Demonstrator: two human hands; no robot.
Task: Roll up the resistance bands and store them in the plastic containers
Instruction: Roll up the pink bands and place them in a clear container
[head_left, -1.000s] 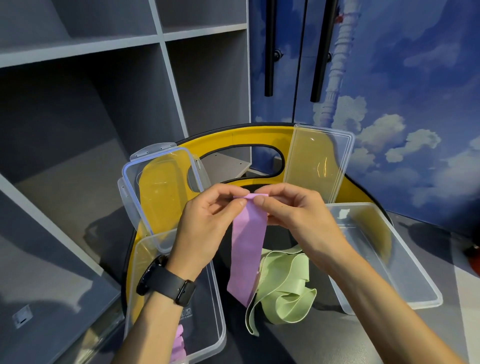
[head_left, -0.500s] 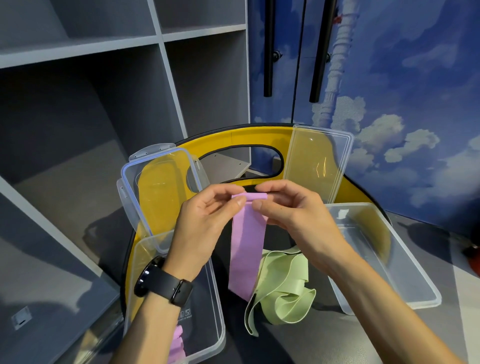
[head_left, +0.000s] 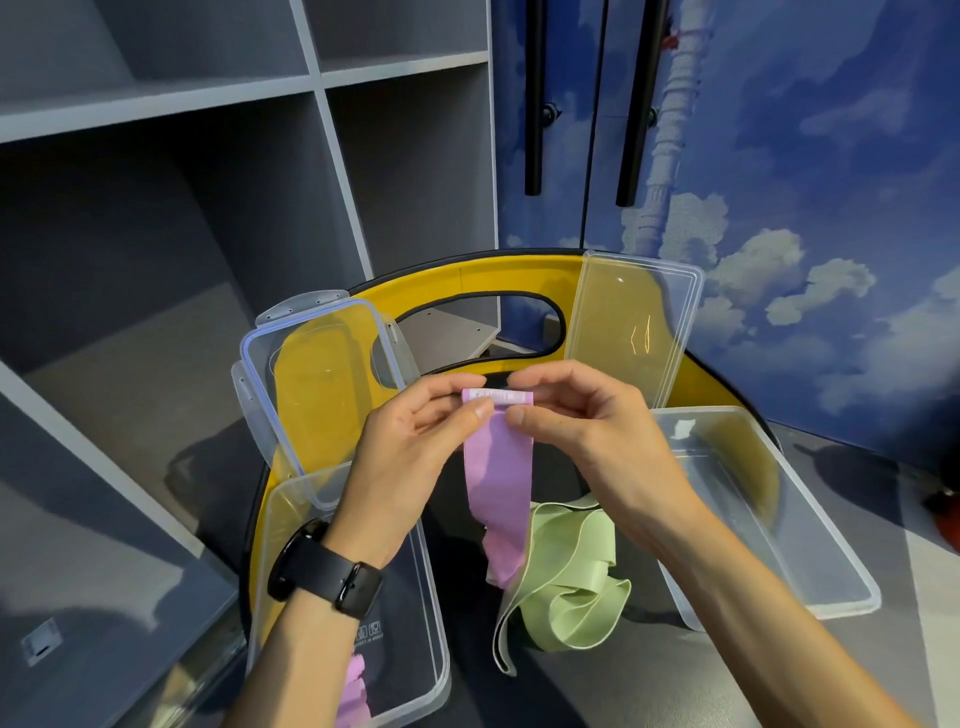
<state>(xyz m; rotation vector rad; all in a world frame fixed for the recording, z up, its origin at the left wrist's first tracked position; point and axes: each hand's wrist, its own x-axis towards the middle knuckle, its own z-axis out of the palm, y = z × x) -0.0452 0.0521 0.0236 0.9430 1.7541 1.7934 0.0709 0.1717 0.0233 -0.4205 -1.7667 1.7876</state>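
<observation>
Both hands pinch the rolled top end of the purple band (head_left: 498, 467): the left hand (head_left: 410, 447) and the right hand (head_left: 587, 431) each close thumb and fingers on it, above the dark desk (head_left: 597, 680). Its loose tail hangs down, touching the green band (head_left: 561, 577) heaped between the left container (head_left: 415, 675) and the right container (head_left: 779, 519). Two clear lids lean behind.

Grey shelving (head_left: 218, 171) at left, cubbies in shadow, paler light on one lower board. At right, blue doors (head_left: 779, 171) printed with sky, white clouds and a pale tower, fitted with two upright black handles (head_left: 534, 98). Below, grey floor (head_left: 924, 571) with sunlit patches and hard shadows.
</observation>
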